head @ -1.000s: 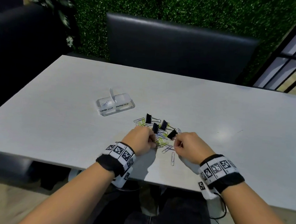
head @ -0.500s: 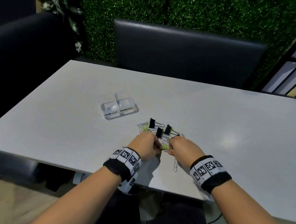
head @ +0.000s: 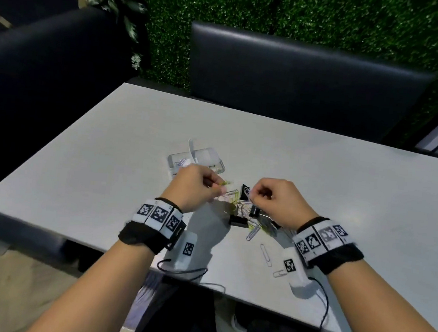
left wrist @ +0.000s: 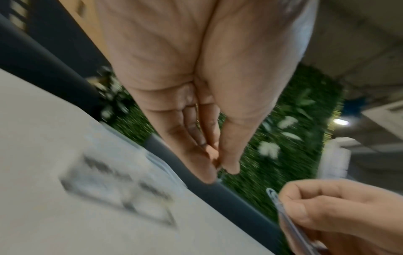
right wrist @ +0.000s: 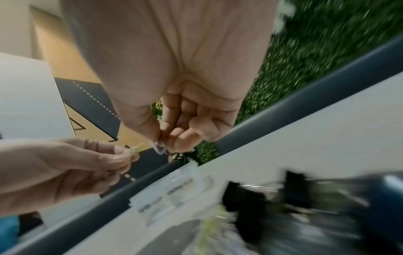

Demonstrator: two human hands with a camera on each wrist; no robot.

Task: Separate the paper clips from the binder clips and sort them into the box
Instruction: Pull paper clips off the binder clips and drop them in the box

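From the head view, the left hand is raised over the white counter and pinches a yellow paper clip, close to the clear box. The right hand pinches a pale paper clip. Between and below the wrists lies the heap of paper clips and black binder clips. In the left wrist view, blurred, the fingers press together at the tips; the other hand grips a pale clip. In the right wrist view, the thumb and fingers close on a clip, with the box beyond.
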